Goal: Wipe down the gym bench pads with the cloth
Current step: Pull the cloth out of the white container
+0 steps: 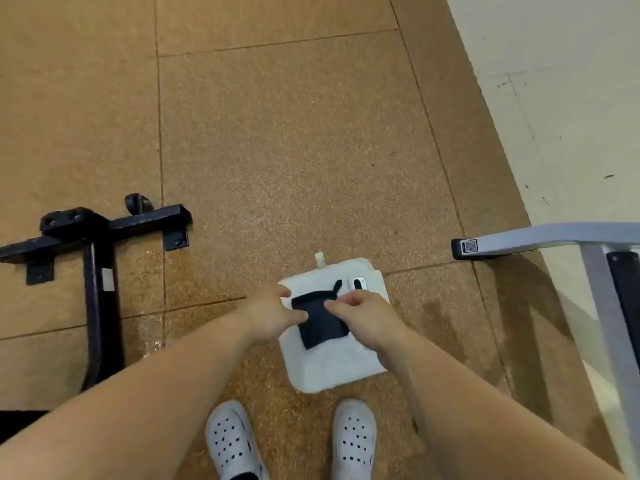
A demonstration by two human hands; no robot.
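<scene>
Dark cloth (320,322) sits between the hands: left hand (273,313) pinches its nine o'clock edge, right hand (363,315) its three o'clock edge, over a white bag (332,370).

gym: rubber flooring (294,150), bench frame (100,271)

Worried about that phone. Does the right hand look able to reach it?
Probably yes: the right hand is close to the phone on the white bag, nothing between, though its fingers pinch the dark cloth.
</scene>
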